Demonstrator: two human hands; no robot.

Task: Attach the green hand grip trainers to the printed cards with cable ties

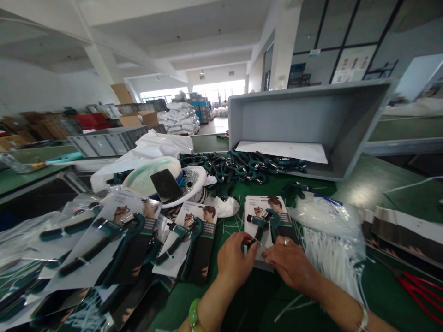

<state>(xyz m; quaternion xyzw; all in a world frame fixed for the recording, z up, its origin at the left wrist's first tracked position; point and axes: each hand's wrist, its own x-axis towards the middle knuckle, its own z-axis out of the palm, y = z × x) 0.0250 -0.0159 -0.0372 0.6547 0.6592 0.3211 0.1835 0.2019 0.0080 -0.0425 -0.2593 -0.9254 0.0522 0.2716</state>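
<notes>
A green hand gripper tool (pixel 274 220) lies on a printed card (pixel 251 205) in front of me. My left hand (pixel 235 259) is at the card's left edge, thumb and fingers pinched round a thin white cable tie (pixel 256 240) by the tool's left handle. From the right, my right hand (pixel 293 265) rests over the lower card and right handle, its fingertips bent together near the tie; what they hold is too small to make out. Left of my hands lies another tool tied on its card (pixel 194 230).
Behind the cards, loose green tools (pixel 238 166) spill from a tipped grey bin (pixel 284 115). A bag of white cable ties (pixel 328 230) lies right, then red-handled scissors (pixel 418 290). Carded tools (pixel 117 230) pile up at left, below a phone (pixel 166 185) on round lids.
</notes>
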